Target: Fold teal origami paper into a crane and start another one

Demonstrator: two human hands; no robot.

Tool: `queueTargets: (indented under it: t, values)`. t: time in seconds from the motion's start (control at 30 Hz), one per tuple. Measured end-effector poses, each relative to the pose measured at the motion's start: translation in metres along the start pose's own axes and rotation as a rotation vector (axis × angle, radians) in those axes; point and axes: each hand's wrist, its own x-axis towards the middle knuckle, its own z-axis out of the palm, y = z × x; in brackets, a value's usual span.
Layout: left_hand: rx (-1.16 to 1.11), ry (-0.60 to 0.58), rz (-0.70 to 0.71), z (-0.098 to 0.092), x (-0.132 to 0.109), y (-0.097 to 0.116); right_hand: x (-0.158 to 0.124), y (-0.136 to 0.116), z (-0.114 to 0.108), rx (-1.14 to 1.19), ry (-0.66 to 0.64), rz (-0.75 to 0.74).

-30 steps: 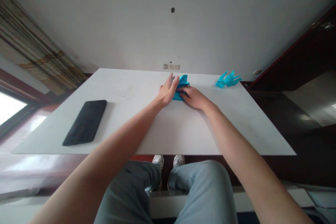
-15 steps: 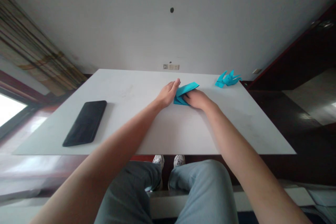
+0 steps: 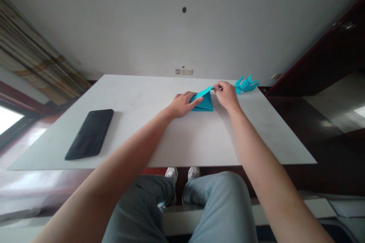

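Head view: a sheet of thin, matte blue paper (image 3: 204, 103), creased into a flat triangle with one flap raised, lies on the far middle of a smooth white table (image 3: 185, 140). The left hand (image 3: 182, 104) lies flat with its fingers pressing the paper's left corner against the tabletop, not closed around it. The right hand (image 3: 227, 94) pinches the tip of the raised flap between thumb and fingertips, holding it just above the table. A finished blue origami figure (image 3: 245, 84) with several pointed prongs stands near the far right corner, just beyond the right hand and close to the table's edge. A flat, glossy black phone (image 3: 89, 133) lies well apart to the left, near the front edge. Bare tabletop lies between phone and paper and in front of both hands.
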Motion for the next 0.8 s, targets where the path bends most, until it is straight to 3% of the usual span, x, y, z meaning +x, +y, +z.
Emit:
queueTargets:
  t: [0.1, 0.17, 0.3, 0.47, 0.63, 0.8]
  values:
    - [-0.017, -0.026, 0.052, 0.002, -0.001, -0.002, 0.006, 0.010, -0.004, 0.129, 0.150, 0.037]
    - [-0.003, -0.032, 0.076, 0.002, -0.001, -0.004, 0.007, 0.016, 0.000, 0.147, 0.143, 0.031]
    - [0.084, -0.060, 0.079, 0.002, 0.000, -0.007, 0.002, 0.019, 0.015, 0.087, -0.049, -0.057]
    - [0.158, -0.029, -0.059, -0.005, -0.004, 0.002, -0.008, 0.015, 0.023, -0.091, -0.262, -0.119]
    - [0.226, -0.104, -0.141, -0.012, -0.005, 0.010, -0.011, 0.012, 0.022, -0.227, -0.304, -0.050]
    - [0.243, -0.127, -0.153, -0.013, -0.005, 0.013, -0.011, 0.008, 0.022, -0.208, -0.342, -0.004]
